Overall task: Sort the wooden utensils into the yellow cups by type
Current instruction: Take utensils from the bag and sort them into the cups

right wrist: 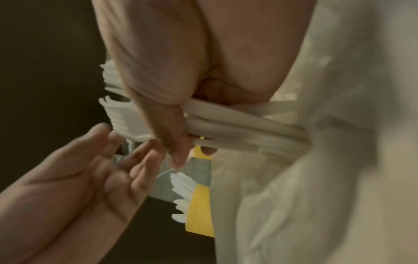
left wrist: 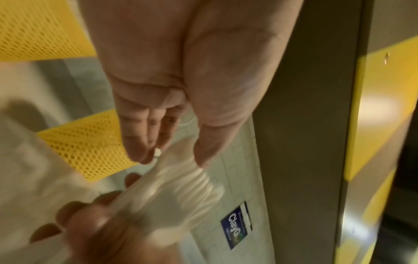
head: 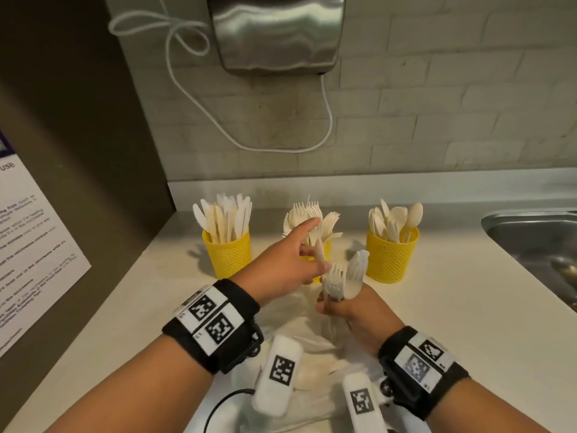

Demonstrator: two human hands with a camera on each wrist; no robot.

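Note:
Three yellow mesh cups stand in a row on the counter: the left cup (head: 227,254) holds knives, the middle cup (head: 324,246) forks, the right cup (head: 392,259) spoons. My right hand (head: 338,306) grips a bundle of pale forks and a spoon (head: 342,278) upright in front of the middle cup; the same bundle (right wrist: 237,125) shows in the right wrist view under my thumb. My left hand (head: 315,245) reaches across with straight, relaxed fingers (left wrist: 144,153) touching one utensil (head: 320,253) that sticks out of the bundle (left wrist: 181,187). The middle cup's front is hidden behind my hands.
A white cloth (head: 299,335) lies on the counter under my hands. A steel sink (head: 530,239) is at the right. A metal dispenser (head: 274,32) with a looping cable hangs on the tiled wall. A dark panel with a notice (head: 31,245) bounds the left.

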